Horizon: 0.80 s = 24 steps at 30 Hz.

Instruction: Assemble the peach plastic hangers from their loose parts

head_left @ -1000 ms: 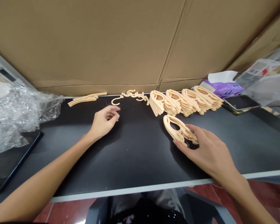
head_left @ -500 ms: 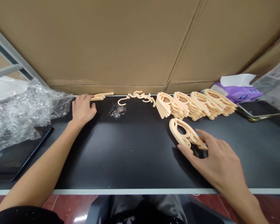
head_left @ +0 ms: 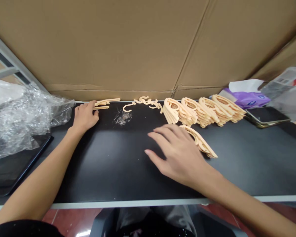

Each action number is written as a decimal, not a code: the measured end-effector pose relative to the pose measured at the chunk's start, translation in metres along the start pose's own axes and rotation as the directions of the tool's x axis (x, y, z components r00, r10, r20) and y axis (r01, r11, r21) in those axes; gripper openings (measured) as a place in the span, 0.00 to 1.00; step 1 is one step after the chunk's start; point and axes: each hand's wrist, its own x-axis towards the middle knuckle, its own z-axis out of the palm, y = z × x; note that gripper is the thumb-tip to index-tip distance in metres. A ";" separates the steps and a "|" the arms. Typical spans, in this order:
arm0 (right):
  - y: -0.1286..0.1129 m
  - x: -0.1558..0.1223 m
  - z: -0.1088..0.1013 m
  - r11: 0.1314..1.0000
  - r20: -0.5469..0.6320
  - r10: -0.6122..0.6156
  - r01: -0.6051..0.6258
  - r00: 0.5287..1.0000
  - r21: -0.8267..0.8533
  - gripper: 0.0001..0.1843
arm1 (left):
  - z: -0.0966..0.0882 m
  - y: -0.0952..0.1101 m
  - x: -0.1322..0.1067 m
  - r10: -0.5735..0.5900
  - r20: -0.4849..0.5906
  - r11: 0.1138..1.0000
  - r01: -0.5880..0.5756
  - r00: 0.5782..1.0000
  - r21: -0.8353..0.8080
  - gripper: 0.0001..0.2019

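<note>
The left hand (head_left: pixel 84 117) rests near the worktop's (head_left: pixel 138 204) rear edge, fingers (head_left: pixel 88 106) open, just beside the curved plastic strips (head_left: pixel 105 103); bubble wrap (head_left: pixel 22 121) lies close by. The right hand (head_left: pixel 177 154), fingers (head_left: pixel 162 135) open and empty, has moved left of the loose plastic hanger (head_left: pixel 199 141), now tipped on edge below the stacked hangers (head_left: pixel 202 112).

Two hands (head_left: pixel 84 117) (head_left: pixel 180 154), five stacks of plastic hangers (head_left: pixel 199 112)
</note>
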 end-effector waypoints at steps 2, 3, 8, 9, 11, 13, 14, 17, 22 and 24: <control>-0.005 0.029 0.017 0.999 0.196 -0.010 0.001 0.981 0.047 0.17 | -0.002 -0.001 0.002 0.008 0.002 0.998 -0.008 1.000 -0.062 0.25; -0.006 0.044 0.027 0.998 0.256 0.004 -0.021 0.967 0.065 0.17 | -0.003 -0.001 0.003 0.021 0.014 0.995 -0.020 1.000 -0.103 0.23; 0.004 0.108 0.081 0.983 0.296 0.120 -0.155 0.948 0.097 0.22 | -0.006 0.007 0.002 0.195 0.069 0.951 -0.172 0.978 -0.256 0.13; 0.007 0.116 0.089 0.978 0.302 0.145 -0.184 0.942 0.103 0.23 | -0.007 0.011 0.001 0.217 0.072 0.945 -0.192 0.973 -0.264 0.13; 0.012 0.128 0.102 0.972 0.329 0.159 -0.205 0.931 0.111 0.22 | -0.007 0.018 -0.002 0.225 0.045 0.946 -0.208 0.973 -0.247 0.14; 0.016 0.131 0.109 0.972 0.355 0.145 -0.200 0.924 0.123 0.20 | -0.008 0.024 -0.005 0.192 0.013 0.957 -0.184 0.981 -0.226 0.17; 0.017 0.130 0.111 0.973 0.361 0.132 -0.191 0.923 0.131 0.20 | -0.008 0.027 -0.007 0.176 0.013 0.960 -0.169 0.984 -0.225 0.19; 0.019 0.120 0.109 0.975 0.356 0.095 -0.159 0.930 0.155 0.18 | -0.008 0.033 -0.010 0.159 0.051 0.965 -0.144 0.986 -0.219 0.22; 0.015 0.102 0.096 0.979 0.334 0.066 -0.126 0.940 0.160 0.15 | -0.007 0.033 -0.010 0.143 0.111 0.970 -0.117 0.983 -0.212 0.19; 0.012 0.095 0.090 0.982 0.325 0.056 -0.111 0.944 0.151 0.14 | -0.006 0.032 -0.009 0.137 0.121 0.957 -0.100 0.983 -0.273 0.19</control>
